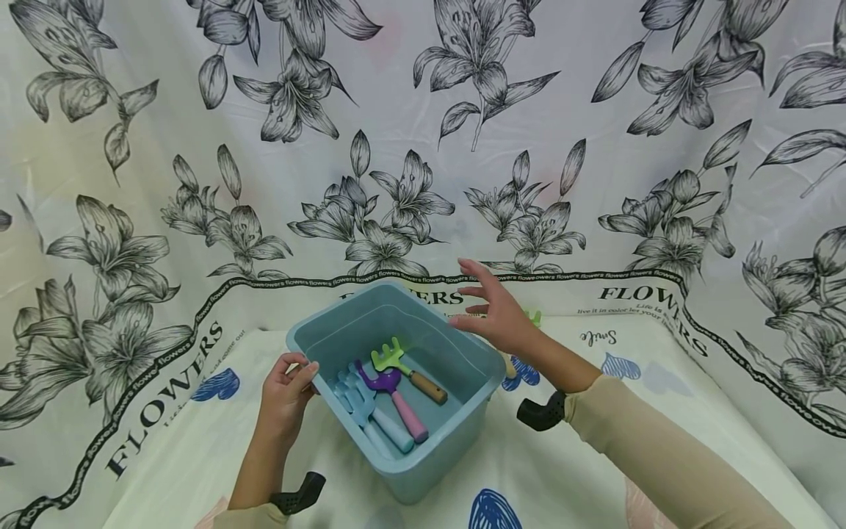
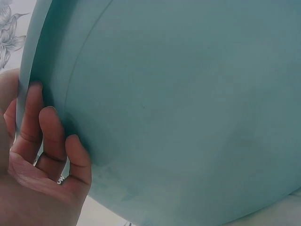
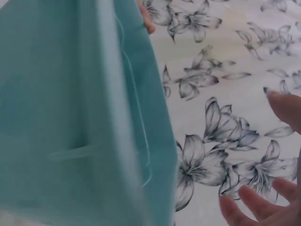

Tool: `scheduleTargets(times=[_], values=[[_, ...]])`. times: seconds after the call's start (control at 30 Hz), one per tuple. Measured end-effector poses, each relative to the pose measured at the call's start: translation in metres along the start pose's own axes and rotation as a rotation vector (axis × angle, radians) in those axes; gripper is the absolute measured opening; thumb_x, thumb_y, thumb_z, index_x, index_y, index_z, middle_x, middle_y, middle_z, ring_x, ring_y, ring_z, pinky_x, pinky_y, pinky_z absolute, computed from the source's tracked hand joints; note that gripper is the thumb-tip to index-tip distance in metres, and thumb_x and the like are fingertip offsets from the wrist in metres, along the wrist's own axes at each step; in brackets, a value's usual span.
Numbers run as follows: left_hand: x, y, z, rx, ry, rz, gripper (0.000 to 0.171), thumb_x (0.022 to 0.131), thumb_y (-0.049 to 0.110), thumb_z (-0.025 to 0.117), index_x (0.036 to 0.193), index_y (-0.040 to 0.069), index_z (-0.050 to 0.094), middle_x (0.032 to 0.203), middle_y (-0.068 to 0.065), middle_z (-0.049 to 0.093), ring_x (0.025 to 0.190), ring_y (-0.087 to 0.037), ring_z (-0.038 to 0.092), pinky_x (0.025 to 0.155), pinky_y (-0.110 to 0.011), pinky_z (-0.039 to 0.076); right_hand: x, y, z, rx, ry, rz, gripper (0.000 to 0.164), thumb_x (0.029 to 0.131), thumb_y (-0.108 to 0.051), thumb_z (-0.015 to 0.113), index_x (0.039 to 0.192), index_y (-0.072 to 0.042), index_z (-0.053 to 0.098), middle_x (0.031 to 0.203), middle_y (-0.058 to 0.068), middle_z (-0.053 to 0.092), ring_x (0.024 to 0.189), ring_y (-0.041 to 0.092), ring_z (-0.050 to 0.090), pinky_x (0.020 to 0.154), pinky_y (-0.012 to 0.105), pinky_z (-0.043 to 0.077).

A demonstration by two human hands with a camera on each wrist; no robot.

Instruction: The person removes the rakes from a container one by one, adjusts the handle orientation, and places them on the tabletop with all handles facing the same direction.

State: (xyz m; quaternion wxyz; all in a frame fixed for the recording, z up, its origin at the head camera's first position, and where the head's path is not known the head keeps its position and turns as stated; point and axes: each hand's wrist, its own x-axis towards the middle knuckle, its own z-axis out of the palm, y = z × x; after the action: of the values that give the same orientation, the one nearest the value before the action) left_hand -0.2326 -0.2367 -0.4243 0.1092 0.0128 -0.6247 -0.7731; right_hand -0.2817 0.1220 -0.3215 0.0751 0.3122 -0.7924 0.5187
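My left hand [image 1: 286,397] grips the left rim of a blue-green plastic bin [image 1: 456,433], thumb on the rim and fingers against the outer wall [image 2: 164,108]. The bin is tilted. My right hand [image 1: 504,314] is by the far right rim with fingers spread; the right wrist view shows it [image 3: 256,209] apart from the bin. Inside lie a green toy hand rake [image 1: 390,358] with a wooden handle, a purple rake [image 1: 383,380] with a pink handle, and light blue toy tools [image 1: 360,402] partly overlapping.
Another green toy tool [image 1: 534,318] lies behind my right forearm, mostly hidden. A pale cloth with blue leaf prints [image 1: 492,510] covers the surface under the bin. A flower-printed curtain [image 1: 390,184] hangs at the back and sides.
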Motion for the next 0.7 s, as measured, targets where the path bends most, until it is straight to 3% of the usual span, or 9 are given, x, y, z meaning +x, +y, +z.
scheduleTargets(times=[0.37, 0.57, 0.7], values=[[-0.003, 0.001, 0.001, -0.034, -0.006, 0.028, 0.026, 0.096, 0.012, 0.063, 0.108, 0.0, 0.043, 0.075, 0.002, 0.062, 0.066, -0.013, 0.057, 0.068, -0.026, 0.049, 0.049, -0.023, 0.02, 0.042, -0.367, 0.093, 0.085, 0.09, -0.019, 0.071, 0.155, -0.024, 0.017, 0.153, 0.008, 0.031, 0.132, 0.034, 0.043, 0.095, 0.049, 0.045], [-0.004, 0.001, 0.002, -0.04, 0.015, 0.014, 0.026, 0.096, 0.012, 0.063, 0.107, 0.001, 0.043, 0.074, 0.002, 0.061, 0.065, -0.013, 0.056, 0.067, -0.026, 0.049, 0.071, -0.022, 0.035, 0.01, -0.599, 0.199, 0.072, 0.092, -0.026, 0.069, 0.152, -0.024, 0.029, 0.146, 0.006, 0.042, 0.124, 0.024, 0.051, 0.097, 0.043, 0.044], [-0.003, 0.0, 0.004, -0.045, 0.019, 0.011, 0.026, 0.096, 0.012, 0.063, 0.108, 0.001, 0.044, 0.074, 0.002, 0.062, 0.065, -0.013, 0.057, 0.068, -0.027, 0.049, 0.081, -0.016, 0.046, -0.025, -0.706, 0.292, 0.068, 0.092, -0.03, 0.068, 0.15, -0.024, 0.033, 0.144, 0.005, 0.045, 0.123, 0.021, 0.052, 0.1, 0.048, 0.04]])
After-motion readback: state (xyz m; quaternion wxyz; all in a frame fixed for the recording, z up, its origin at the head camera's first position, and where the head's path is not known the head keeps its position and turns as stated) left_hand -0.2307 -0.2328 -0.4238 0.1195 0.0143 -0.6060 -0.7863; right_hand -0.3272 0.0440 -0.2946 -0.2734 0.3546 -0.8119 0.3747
